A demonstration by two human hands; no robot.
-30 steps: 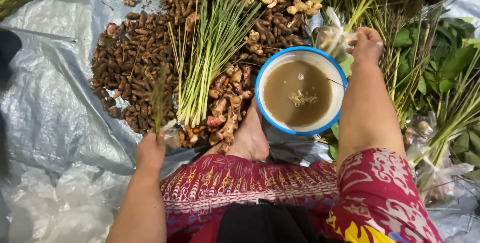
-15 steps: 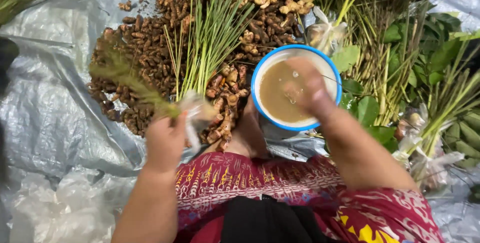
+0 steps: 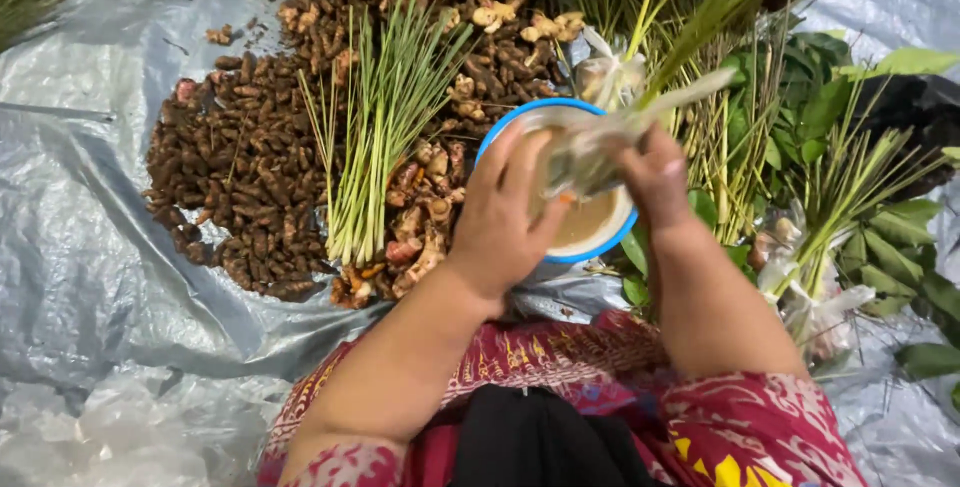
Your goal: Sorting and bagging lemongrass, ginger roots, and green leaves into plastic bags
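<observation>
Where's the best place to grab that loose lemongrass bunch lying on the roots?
Probably at the pale base end of the lemongrass bunch, coming from above on the near side. There the stalks lie tight together; toward the far end they fan out over the roots.

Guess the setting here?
Likely a ground-level market stall for fresh produce: heaped rhizomes, bundled lemongrass and leafy greens laid on a grey plastic tarp.

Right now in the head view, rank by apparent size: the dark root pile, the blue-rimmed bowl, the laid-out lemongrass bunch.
1. Dark root pile, widest spread.
2. Lemongrass bunch, long but narrow.
3. Blue-rimmed bowl, partly hidden by the left hand and right hand, so its rank against the lemongrass is unsure.
</observation>
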